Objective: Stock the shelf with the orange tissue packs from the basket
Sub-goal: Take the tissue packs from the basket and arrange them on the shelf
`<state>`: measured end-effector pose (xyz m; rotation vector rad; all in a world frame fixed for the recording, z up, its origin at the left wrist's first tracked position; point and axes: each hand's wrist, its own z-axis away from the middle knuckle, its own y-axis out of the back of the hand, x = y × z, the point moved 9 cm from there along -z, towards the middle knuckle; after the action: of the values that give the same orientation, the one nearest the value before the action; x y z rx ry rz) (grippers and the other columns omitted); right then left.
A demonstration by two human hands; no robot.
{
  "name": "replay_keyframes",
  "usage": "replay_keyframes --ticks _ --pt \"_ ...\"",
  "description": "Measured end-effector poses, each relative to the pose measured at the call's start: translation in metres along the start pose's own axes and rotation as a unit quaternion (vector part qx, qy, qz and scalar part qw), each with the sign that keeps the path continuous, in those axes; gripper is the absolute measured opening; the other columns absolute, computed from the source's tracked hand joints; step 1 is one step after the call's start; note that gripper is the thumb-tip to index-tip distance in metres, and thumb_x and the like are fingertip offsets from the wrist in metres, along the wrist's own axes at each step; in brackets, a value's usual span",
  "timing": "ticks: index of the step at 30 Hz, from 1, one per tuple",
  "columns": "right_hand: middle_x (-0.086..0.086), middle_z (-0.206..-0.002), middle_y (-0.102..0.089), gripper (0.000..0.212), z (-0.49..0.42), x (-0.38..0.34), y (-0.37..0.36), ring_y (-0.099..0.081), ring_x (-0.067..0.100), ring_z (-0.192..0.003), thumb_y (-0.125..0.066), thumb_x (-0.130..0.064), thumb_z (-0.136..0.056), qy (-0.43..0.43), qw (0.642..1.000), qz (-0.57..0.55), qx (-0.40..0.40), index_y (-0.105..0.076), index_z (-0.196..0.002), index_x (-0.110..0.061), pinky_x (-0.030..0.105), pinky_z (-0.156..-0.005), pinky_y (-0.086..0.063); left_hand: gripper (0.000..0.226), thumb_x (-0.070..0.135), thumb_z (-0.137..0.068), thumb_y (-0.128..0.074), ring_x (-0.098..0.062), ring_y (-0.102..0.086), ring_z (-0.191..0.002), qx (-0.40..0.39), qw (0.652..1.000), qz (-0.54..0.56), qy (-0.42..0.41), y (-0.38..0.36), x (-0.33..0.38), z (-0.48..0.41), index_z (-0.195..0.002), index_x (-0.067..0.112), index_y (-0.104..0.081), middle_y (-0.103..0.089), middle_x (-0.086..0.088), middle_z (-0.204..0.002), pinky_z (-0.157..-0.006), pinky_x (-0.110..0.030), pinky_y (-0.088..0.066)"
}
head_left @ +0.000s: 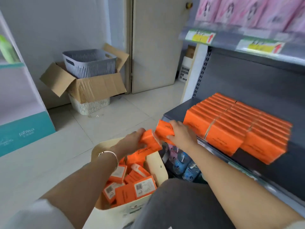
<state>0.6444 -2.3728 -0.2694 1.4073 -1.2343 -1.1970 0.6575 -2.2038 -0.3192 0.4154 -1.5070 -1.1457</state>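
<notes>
Gripping one orange pack in the left hand, another orange pack in the right hand, both closed around them. Holding these above the basket, just beside the shelf edge. Judging roughly midway: rows of stocked packs sitting beyond the right grip, many loose packs waiting below the left.

The grey shelf beside me carries rows of orange tissue packs, standing tight together near its front edge. On the pale tiled floor in front of me sits my cream basket of loose packs. Farther off, a white basket stands on the floor with an open cardboard box on it.
</notes>
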Motion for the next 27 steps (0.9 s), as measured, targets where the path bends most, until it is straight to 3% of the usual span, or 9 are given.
replay_keyframes --ticks 5,10,13,16,21,27 --pt "0.005 -0.132 -0.05 0.05 0.031 0.038 0.071 -0.049 0.03 -0.122 -0.061 -0.032 -0.089 -0.061 0.994 -0.026 0.087 -0.041 -0.133 -0.022 0.043 -0.095 -0.044 0.055 0.011 -0.08 -0.064 -0.039 -0.052 -0.108 0.086 0.994 -0.018 -0.069 0.033 0.081 0.008 -0.13 0.012 -0.042 -0.054 -0.02 -0.117 -0.091 -0.04 -0.042" --pt "0.002 -0.136 -0.05 0.054 0.071 0.087 0.125 -0.045 0.029 -0.126 -0.061 -0.033 -0.089 -0.126 0.976 -0.04 0.172 -0.038 -0.137 -0.027 0.043 -0.1 -0.04 0.052 0.014 -0.082 -0.061 -0.036 -0.049 -0.11 0.149 0.979 -0.049 -0.13 0.046 0.154 0.015 -0.131 0.017 -0.041 -0.052 -0.013 -0.119 -0.091 -0.044 -0.043" --pt "0.003 -0.137 -0.048 0.054 0.104 0.129 0.149 -0.045 0.03 -0.125 -0.06 -0.033 -0.089 -0.175 0.958 -0.028 0.226 -0.039 -0.138 -0.025 0.045 -0.099 -0.039 0.052 0.011 -0.082 -0.059 -0.036 -0.048 -0.109 0.172 0.97 -0.059 -0.164 0.041 0.193 0.017 -0.131 0.017 -0.042 -0.052 -0.012 -0.118 -0.089 -0.041 -0.041" --pt "0.005 -0.134 -0.046 0.053 0.138 0.175 0.165 -0.045 0.03 -0.123 -0.06 -0.033 -0.089 -0.235 0.931 -0.018 0.28 -0.04 -0.137 -0.023 0.045 -0.098 -0.038 0.049 0.013 -0.084 -0.058 -0.034 -0.046 -0.11 0.198 0.959 -0.056 -0.193 0.033 0.225 0.016 -0.13 0.02 -0.042 -0.051 -0.009 -0.118 -0.09 -0.047 -0.044" --pt "0.006 -0.135 -0.047 0.055 0.175 0.241 0.143 -0.045 0.03 -0.124 -0.06 -0.032 -0.089 -0.313 0.924 -0.017 0.221 -0.039 -0.139 -0.024 0.044 -0.099 -0.039 0.048 0.018 -0.087 -0.059 -0.032 -0.043 -0.11 0.209 0.947 -0.069 -0.236 0.016 0.272 0.001 -0.132 0.022 -0.043 -0.047 -0.009 -0.119 -0.088 -0.05 -0.045" --pt "0.0 -0.136 -0.046 0.055 0.176 0.264 0.092 -0.042 0.024 -0.124 -0.058 -0.035 -0.09 -0.283 0.953 0.024 0.106 -0.038 -0.14 -0.03 0.041 -0.099 -0.035 0.048 0.018 -0.089 -0.056 -0.029 -0.039 -0.116 0.191 0.945 -0.114 -0.239 -0.01 0.303 -0.019 -0.134 0.026 -0.04 -0.044 -0.006 -0.123 -0.077 -0.045 -0.049"
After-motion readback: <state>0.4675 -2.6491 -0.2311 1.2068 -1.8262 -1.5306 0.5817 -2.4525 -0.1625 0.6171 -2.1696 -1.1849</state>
